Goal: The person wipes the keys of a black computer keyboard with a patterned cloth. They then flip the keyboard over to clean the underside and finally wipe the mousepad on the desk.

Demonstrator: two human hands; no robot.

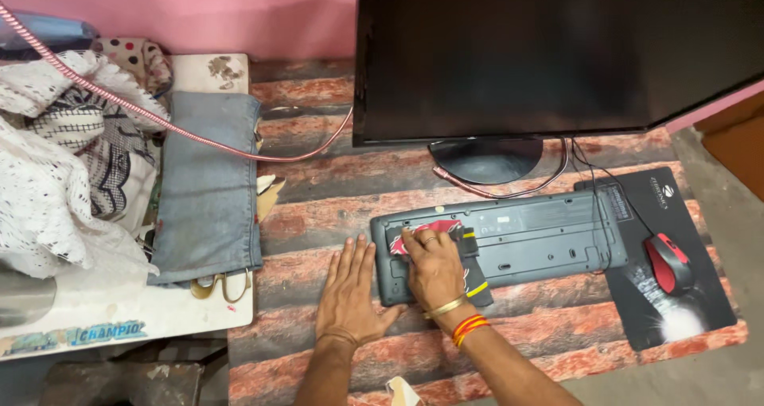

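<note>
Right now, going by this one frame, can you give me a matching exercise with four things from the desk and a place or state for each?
Things:
1. mouse
2. keyboard
3. scissors
4. left hand

Places or states:
A. flipped underside up
B. flat on the tabletop, beside the keyboard
C. on the black pad
D. half under folded denim

Pairs: 1-C, 2-A, 3-D, 4-B

I've got my left hand lying flat, palm down, fingers together pointing far. My right hand sits just right of it, palm down, fingers spread, bangles on the wrist.
</note>
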